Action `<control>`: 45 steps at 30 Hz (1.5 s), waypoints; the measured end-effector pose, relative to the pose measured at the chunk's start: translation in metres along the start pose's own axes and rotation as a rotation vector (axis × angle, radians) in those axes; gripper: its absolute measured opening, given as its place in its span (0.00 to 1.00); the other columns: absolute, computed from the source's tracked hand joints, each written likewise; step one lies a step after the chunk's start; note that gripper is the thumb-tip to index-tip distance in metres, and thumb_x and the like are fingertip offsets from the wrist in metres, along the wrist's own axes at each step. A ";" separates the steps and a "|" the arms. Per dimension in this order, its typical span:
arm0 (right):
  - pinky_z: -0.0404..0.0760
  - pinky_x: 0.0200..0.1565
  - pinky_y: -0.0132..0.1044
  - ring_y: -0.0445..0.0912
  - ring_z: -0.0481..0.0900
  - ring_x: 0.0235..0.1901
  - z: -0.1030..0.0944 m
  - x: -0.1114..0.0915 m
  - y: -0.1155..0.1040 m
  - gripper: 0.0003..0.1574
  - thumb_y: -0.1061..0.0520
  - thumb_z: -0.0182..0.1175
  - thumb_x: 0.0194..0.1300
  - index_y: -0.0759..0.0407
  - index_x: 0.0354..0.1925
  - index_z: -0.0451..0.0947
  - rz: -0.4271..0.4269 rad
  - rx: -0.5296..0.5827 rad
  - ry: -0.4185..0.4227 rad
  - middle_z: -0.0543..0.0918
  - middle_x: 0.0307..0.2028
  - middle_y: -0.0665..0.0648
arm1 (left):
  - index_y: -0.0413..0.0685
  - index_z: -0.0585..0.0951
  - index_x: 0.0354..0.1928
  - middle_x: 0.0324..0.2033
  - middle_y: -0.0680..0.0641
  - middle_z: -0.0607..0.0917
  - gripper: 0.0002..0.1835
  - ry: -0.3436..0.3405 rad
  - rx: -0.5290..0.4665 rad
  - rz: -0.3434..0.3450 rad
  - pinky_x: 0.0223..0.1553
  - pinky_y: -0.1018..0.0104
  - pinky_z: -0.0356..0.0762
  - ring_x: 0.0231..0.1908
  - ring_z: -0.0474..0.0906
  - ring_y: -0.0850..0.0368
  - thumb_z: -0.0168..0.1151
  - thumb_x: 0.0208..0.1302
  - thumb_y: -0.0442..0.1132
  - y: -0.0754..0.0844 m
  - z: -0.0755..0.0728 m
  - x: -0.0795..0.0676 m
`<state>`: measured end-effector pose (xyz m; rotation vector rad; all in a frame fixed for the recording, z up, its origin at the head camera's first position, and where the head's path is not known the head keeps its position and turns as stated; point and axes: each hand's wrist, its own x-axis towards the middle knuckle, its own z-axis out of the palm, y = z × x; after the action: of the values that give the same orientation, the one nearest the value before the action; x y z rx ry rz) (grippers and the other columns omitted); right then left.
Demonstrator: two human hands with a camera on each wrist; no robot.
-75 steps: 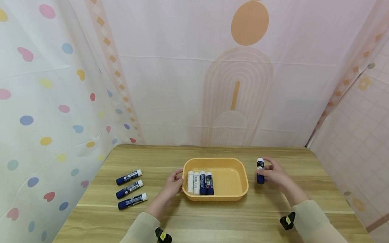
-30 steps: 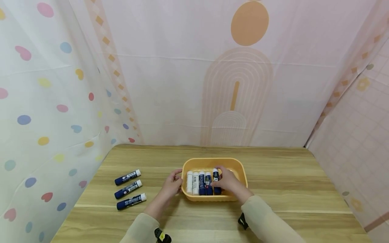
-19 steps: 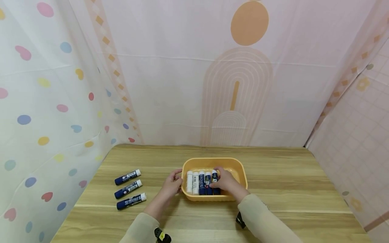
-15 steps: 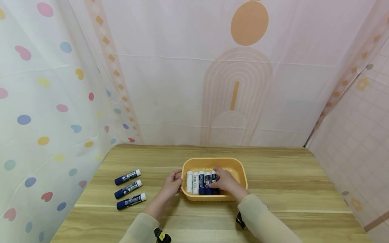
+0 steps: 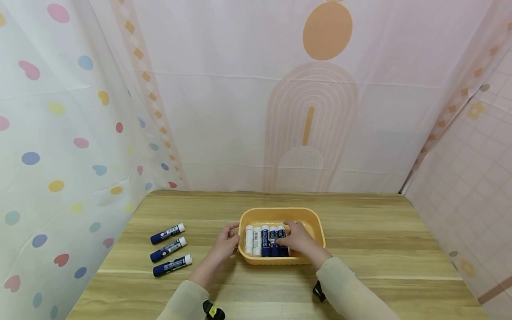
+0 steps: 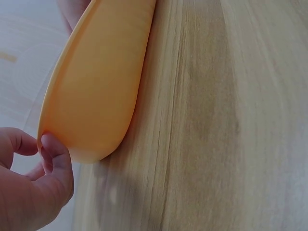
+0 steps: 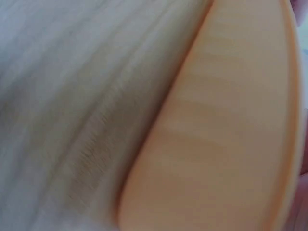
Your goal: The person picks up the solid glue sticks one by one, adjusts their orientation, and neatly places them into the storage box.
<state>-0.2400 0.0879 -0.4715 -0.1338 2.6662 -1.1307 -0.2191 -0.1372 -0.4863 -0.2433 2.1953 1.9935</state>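
Observation:
A yellow-orange tray [image 5: 298,261] stands at mid-table with several glue sticks side by side in its left part. Two are white, such as the white glue stick [image 5: 249,240]; the others are dark blue with white caps. My left hand [image 5: 225,244] pinches the tray's left rim between thumb and fingers, seen closer in the left wrist view. Inside the tray, my right hand [image 5: 301,240] is spread loosely at the rightmost blue glue stick [image 5: 282,233], thumb over it and index finger beside its cap. The right wrist view mostly shows the tray's outer wall [image 7: 216,130].
Three more blue glue sticks lie apart at the table's left: a far one [image 5: 168,234], a middle one [image 5: 168,250] and a near one [image 5: 173,266]. Patterned cloth hangs behind the wooden table [image 5: 372,249] and along both sides.
My right hand has brought a blue glue stick from right of the tray into it, set it against the row, then shifted slightly right off it. The left hand stays on the rim.

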 end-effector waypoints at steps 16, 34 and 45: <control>0.73 0.55 0.58 0.64 0.69 0.56 -0.059 -0.022 0.031 0.31 0.58 0.62 0.60 0.60 0.62 0.69 -0.278 -0.102 0.370 0.70 0.58 0.69 | 0.41 0.67 0.63 0.41 0.42 0.75 0.24 0.080 0.345 0.230 0.32 0.68 0.75 0.35 0.74 0.55 0.55 0.66 0.34 0.003 -0.022 -0.013; 0.77 0.34 0.33 0.44 0.73 0.34 -0.063 -0.029 0.069 0.29 0.65 0.49 0.68 0.72 0.65 0.59 0.106 0.586 0.075 0.70 0.42 0.59 | 0.45 0.77 0.56 0.51 0.42 0.78 0.21 0.058 1.034 0.553 0.50 0.47 0.76 0.52 0.75 0.43 0.63 0.59 0.34 -0.014 -0.115 -0.040; 0.75 0.31 0.32 0.41 0.70 0.30 -0.071 -0.032 0.074 0.32 0.67 0.47 0.68 0.71 0.68 0.54 0.086 0.699 0.019 0.67 0.36 0.53 | 0.47 0.76 0.58 0.47 0.38 0.78 0.29 -0.028 1.212 0.493 0.44 0.48 0.78 0.48 0.76 0.41 0.67 0.51 0.29 -0.025 -0.148 -0.048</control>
<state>-0.2262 0.1942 -0.4709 0.1166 2.1050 -1.9431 -0.1684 -0.2867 -0.4856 0.5106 3.1339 0.4337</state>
